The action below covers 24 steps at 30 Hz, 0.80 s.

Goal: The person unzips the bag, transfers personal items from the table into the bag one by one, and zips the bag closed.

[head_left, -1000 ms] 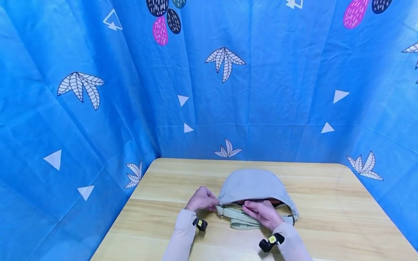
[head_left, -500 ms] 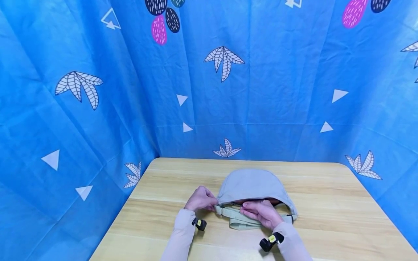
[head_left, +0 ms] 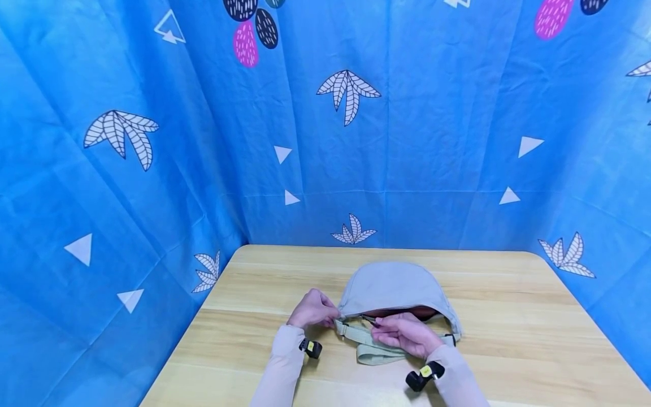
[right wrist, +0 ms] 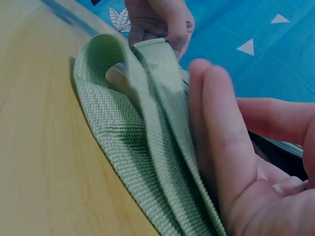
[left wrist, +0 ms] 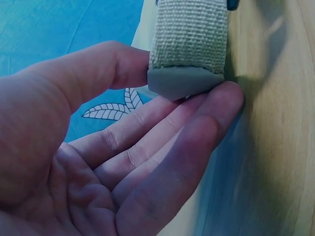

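A light grey waist bag (head_left: 394,288) lies on the table, its zip opening facing me and showing a reddish-brown inside. At its left corner my left hand (head_left: 314,310) pinches the grey end tab (left wrist: 184,81), where the webbing strap (left wrist: 189,37) is sewn on, between thumb and fingers. My right hand (head_left: 409,334) is in front of the opening, thumb and forefinger pinching a small dark zipper pull (head_left: 372,323) near the opening's left part. Below that hand the pale green strap (right wrist: 133,128) lies folded in loops. The right fingertips are partly hidden in the right wrist view.
The wooden table (head_left: 264,271) reaches back to a blue patterned curtain (head_left: 346,169), which also hangs along both sides. A black strap buckle (head_left: 450,339) sits at the bag's right end.
My right hand has shifted slightly left and towards me along the bag's opening, and the dark zipper pull now shows at its fingertips. The left hand stays at the bag's corner.
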Tool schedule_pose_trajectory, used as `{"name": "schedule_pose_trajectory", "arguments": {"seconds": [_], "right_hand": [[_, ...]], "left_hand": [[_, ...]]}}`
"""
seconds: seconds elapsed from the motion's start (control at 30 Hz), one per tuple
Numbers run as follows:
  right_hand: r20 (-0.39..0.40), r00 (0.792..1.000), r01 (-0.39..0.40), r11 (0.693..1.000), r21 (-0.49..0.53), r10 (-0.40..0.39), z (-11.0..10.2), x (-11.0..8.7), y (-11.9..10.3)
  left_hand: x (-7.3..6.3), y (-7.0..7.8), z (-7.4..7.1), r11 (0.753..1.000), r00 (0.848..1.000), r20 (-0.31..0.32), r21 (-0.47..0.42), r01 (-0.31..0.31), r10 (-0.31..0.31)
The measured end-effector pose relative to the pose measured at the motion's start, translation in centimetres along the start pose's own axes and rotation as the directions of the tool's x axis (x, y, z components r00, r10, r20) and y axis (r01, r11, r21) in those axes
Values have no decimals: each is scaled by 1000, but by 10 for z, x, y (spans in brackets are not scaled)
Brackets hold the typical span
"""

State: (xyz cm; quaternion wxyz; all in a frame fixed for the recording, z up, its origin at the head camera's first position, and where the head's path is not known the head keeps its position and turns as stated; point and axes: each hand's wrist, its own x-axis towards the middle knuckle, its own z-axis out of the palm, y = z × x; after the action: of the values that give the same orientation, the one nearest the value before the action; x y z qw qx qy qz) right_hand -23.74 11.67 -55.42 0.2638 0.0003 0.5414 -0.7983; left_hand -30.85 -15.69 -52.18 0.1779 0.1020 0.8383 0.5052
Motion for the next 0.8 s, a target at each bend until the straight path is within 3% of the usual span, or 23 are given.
{"name": "schedule_pose_trajectory", "arguments": {"seconds": [0.17,0.4,0.8], "right_hand": [[31,999,-7,1000,5,6,1,1,0],[18,1000,3,1000,-17,-3,1,1,1],[-3,999,43,995,89,-43,3,0,4]], "left_hand": [[1,-1,0,1000,1000,1,13,-6,6],[1,-2,-1,1000,1000,5,6,-7,7],[0,-2,0,1000,1000,3,-4,-4,4]]}}
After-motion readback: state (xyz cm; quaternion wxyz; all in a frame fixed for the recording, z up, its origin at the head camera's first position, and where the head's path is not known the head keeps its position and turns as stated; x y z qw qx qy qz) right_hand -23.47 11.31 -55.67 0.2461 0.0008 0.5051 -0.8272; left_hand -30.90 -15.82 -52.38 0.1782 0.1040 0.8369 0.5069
